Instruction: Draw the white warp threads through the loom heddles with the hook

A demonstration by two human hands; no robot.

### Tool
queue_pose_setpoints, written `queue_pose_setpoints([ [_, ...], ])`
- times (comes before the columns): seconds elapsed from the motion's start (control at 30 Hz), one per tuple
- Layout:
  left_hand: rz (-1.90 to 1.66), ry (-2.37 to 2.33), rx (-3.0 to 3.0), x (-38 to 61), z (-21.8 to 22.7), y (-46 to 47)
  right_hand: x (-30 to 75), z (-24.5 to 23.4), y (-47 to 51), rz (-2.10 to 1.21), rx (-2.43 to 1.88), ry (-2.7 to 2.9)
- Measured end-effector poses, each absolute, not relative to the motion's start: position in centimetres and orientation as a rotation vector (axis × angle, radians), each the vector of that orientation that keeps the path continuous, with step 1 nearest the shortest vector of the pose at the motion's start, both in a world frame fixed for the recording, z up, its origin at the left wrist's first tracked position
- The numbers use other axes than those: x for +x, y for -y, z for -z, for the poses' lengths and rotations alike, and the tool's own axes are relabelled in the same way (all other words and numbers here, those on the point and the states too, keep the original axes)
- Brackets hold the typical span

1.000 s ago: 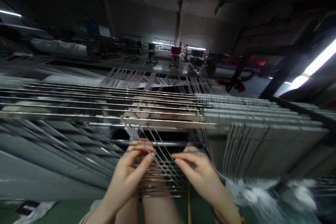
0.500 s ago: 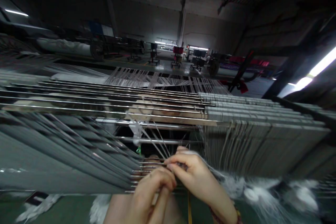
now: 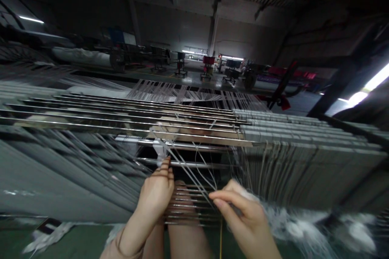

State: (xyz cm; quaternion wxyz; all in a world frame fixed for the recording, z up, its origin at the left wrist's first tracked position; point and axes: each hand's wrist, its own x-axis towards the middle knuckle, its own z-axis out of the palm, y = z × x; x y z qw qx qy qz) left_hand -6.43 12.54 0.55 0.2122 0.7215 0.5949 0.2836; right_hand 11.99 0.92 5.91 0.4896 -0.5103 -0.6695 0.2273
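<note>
The person sits close up against a frame of steel rods, working among thin warp threads that slant down through a dark gap between the rods. The left hand stands with its fingers pointing up, the fingertips just below a white tuft caught on the threads; the back of the hand hides the thumb, so I can't tell if that grip is apart or together. The right hand lies lower, its fingers curled inward and nearly meeting at the threads' lower ends, but whether that grip is clamped on a strand is too small to tell. Below it hangs a yellow cord. Grey yarn sheets fan out to the right, above a white yarn heap.
</note>
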Motion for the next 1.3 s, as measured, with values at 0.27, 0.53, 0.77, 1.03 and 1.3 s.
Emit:
queue_pose_setpoints([
  [0.27,-0.832,-1.427,2.095,-6.8,-1.4,-11.0,11.7,-6.9,-1.4,-0.699,-1.333,1.799],
  [0.53,-0.658,-1.535,2.042,-6.0,-1.9,-12.1,11.5,-7.0,-1.2,-0.7,-1.368,1.816],
  [0.77,-0.703,-1.776,2.022,-7.0,-1.7,-11.4,11.7,-7.1,-1.4,-0.73,-1.371,1.818],
  [1.03,-0.813,-1.166,2.081,-5.7,-1.7,-11.8,11.8,-6.7,-1.4,-0.716,-1.377,1.814],
  [1.3,-0.598,-1.906,2.109,-7.5,-1.9,-11.4,11.6,-6.7,-1.5,-0.736,-1.356,1.82],
])
